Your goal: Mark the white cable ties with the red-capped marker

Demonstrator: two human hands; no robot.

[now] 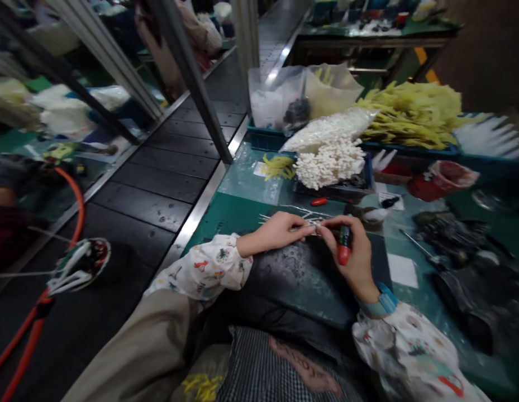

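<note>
Pinching tiny wht bit (317, 225) — L hand (280, 231) w/ R hand (357, 248), R gripping smooth red-tipped marker (344, 245), thin sticks (264, 219) beyond

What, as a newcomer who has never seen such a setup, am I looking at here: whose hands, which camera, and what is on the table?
No robot is here: these are a person's bare hands, seen from one camera on that person's head, looking forward and down. The right hand holds a red-and-black marker. Its fingertips meet those of the left hand over thin white sticks; exactly what they pinch is too small to tell. On the green table lie a red cap, a white-tipped bundle and a small yellow bunch.
</note>
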